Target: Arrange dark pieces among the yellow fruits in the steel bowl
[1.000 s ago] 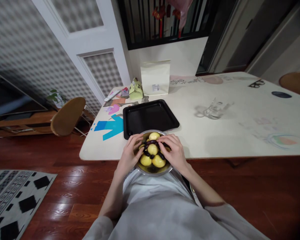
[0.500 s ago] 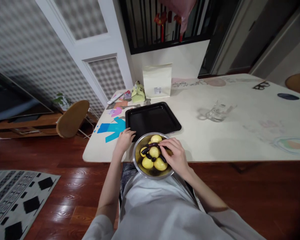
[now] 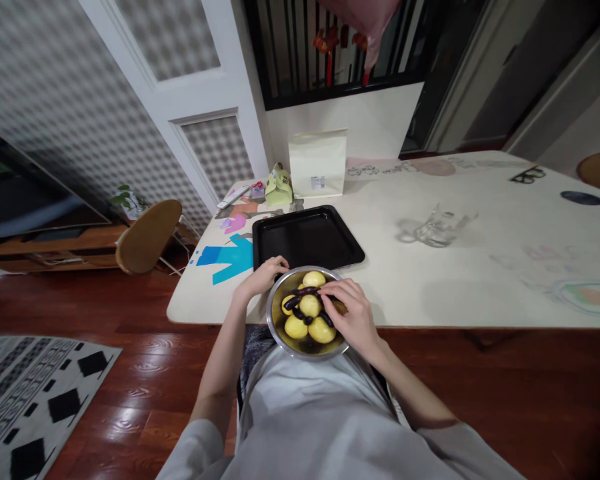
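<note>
— Nearest item?
— Metal bowl (image 3: 280, 333), at the worktop's (image 3: 430, 287) near edge, against the person's lap. Contents: yellow round fruits (image 3: 310, 305), several; dark slender aubergines (image 3: 305, 291) laid across them.

— Hands?
— Right hand (image 3: 353, 313): inside the bowl at its right side, fingers curled onto the end of the top aubergine; grip narrow, whether it truly pinches it I cannot tell. Left hand (image 3: 264, 275): on the bowl's far left rim, by the near edge of the tray; fingers loosely bent, holding nothing that shows.

— Next out?
— Black baking tray (image 3: 307, 237), just beyond the bowl. Left of it, blue and pink paper shapes (image 3: 227, 255). Right, well apart, a clear glass jug (image 3: 433, 230).

— Far end?
— Pale paper bag (image 3: 317, 163), upright by the wall; small green pouch (image 3: 279, 187) beside it. Off the worktop, left: wooden chair (image 3: 147, 235).
</note>
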Demonstrator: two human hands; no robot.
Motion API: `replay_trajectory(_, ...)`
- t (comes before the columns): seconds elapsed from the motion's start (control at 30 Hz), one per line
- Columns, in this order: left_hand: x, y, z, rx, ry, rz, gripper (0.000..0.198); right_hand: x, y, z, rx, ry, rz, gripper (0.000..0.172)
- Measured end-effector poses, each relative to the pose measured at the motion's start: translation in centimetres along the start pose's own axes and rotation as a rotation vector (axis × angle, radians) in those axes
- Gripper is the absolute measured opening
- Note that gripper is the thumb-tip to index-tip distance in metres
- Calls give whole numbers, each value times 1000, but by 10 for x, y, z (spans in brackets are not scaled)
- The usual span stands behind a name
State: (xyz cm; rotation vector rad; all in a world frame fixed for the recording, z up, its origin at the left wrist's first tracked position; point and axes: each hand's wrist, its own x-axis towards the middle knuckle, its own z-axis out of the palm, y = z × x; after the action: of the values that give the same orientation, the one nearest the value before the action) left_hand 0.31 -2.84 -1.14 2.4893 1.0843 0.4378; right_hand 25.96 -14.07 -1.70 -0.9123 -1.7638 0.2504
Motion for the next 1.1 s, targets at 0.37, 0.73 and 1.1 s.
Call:
replay_trajectory(0.37,-27,55,-9,-174,559,-18,23,3,0,-5,-34,13,-11,14)
replay_trajectory(0.73,-45,127,25,-444,539,174,4,12,2,-17,-126,34,-30,14)
replay_trajectory(1.1,-39,131,47,-210,489,105,12,20,-6,-25,-163,48,-45,14)
